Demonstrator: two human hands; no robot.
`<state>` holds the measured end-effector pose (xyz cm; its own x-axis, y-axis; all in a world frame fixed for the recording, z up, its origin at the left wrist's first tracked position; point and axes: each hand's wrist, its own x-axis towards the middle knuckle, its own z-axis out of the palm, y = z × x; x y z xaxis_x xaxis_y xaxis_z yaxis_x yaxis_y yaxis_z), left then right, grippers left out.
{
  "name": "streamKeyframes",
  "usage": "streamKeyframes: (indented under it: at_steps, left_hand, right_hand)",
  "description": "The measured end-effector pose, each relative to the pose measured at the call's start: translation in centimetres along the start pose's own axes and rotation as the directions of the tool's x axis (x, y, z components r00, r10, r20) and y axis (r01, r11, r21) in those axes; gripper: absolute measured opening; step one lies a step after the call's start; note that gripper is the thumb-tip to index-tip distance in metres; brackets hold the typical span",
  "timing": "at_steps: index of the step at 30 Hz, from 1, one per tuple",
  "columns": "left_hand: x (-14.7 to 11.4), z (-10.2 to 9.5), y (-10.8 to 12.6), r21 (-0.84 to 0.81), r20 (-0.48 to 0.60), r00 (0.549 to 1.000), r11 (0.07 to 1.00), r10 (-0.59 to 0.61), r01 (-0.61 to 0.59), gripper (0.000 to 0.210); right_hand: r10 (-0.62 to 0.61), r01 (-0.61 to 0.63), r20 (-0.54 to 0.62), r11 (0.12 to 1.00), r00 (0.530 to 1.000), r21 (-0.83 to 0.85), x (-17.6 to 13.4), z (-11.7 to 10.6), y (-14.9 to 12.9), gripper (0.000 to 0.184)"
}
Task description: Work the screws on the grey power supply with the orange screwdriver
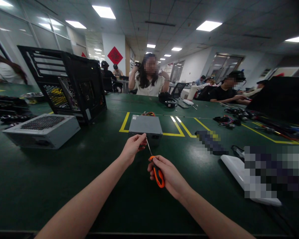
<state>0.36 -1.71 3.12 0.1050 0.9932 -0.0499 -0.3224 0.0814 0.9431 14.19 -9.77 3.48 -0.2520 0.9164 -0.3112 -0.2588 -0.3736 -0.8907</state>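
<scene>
My right hand [165, 172] is wrapped around the orange and black handle of a screwdriver [158, 176]. Its thin metal shaft slants up and left to the fingertips of my left hand [133, 147]. Thumb and fingers of that hand are pinched together at the screwdriver's tip; whatever is between them is too small to make out. Just behind the fingertips lies a grey computer power supply [146, 124], its socket side facing me. Coloured cables [149, 114] show at its far edge. I cannot tell whether the tip touches the power supply.
On the left stand another power supply [62, 132] with a grille and a black computer case [83, 83]. Yellow tape marks the green table [109, 199]. A white device [236, 172], cables [226, 121] and a headset [168, 99] lie rightward. A person [149, 79] faces me across the table.
</scene>
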Motion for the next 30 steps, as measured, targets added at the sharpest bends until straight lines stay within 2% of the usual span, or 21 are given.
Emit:
streamKeyframes:
  at_steps: [4,7,10,15,20,30]
  left_hand:
    - [0.2,-0.1,-0.8,0.087,-0.008,1.0,0.996,-0.024,0.025,0.045]
    - [0.6,-0.3,-1.6,0.175,-0.03,0.999,0.985,0.015,-0.009,0.04]
    - [1.1,-0.5,-2.2,0.254,-0.035,0.997,0.966,0.067,-0.056,0.029]
    - [1.4,-0.8,-2.6,0.305,-0.017,0.997,0.95,0.072,-0.064,0.018]
    - [1.3,-0.9,-2.7,0.341,-0.003,0.996,0.936,0.089,-0.083,0.017]
    - [1.5,-0.9,-2.6,0.411,0.005,0.993,0.905,0.118,-0.11,0.019]
  right_hand:
    - [0.022,-0.006,-0.075,0.977,0.997,0.213,-0.1,0.1,-0.3,0.013]
    - [0.08,-0.026,-0.134,0.93,0.988,0.367,-0.2,0.1,-0.5,0.015]
    - [0.128,-0.041,-0.164,0.892,0.978,0.45,-0.3,0.0,-0.3,0.016]
    - [0.164,-0.053,-0.203,0.885,0.966,0.463,0.1,-0.3,0.0,0.016]
    - [0.125,-0.017,-0.214,0.896,0.969,0.443,0.5,-0.6,-0.2,0.015]
    - [0.129,-0.023,-0.227,0.908,0.965,0.419,0.8,-1.0,0.0,0.015]
